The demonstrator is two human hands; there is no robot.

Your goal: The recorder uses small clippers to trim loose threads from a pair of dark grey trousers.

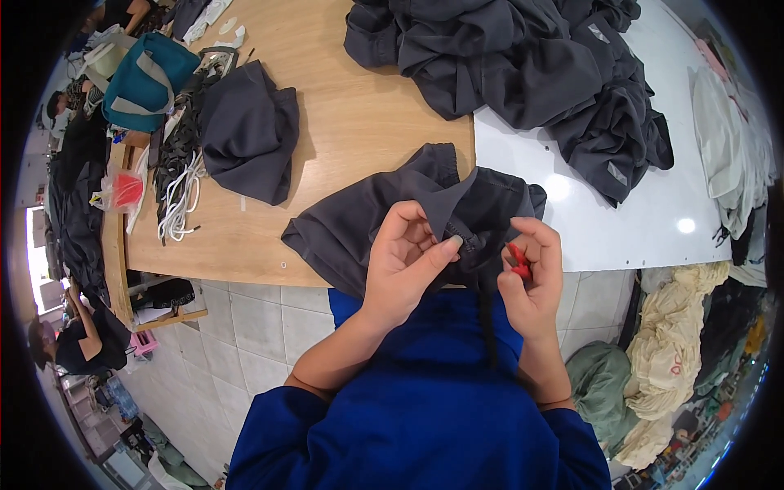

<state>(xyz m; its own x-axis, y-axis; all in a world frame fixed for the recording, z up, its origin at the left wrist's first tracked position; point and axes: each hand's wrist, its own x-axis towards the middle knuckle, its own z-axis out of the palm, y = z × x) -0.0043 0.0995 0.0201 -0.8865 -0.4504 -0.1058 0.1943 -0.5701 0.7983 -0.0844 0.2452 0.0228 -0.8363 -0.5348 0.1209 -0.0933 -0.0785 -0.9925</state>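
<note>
A dark grey garment (351, 216) lies bunched at the table's near edge, part of it hanging over my lap. My left hand (400, 261) pinches a gathered, stitched edge of this cloth between thumb and fingers, lifting it a little. To the right, my right hand (535, 273) is closed round small red thread snips (518, 260); their dark blades are partly hidden by my fingers. The snips are apart from the pinched edge. A dark drawstring or strip (487, 327) hangs down from the cloth over my blue clothing.
A heap of dark grey garments (506, 65) covers the far right. Another grey piece (249, 135) lies left, beside white cords (181, 200), black cords and a teal bag (147, 82). Cream fabric (665, 351) is piled below the white tabletop (588, 237). Other people sit at far left.
</note>
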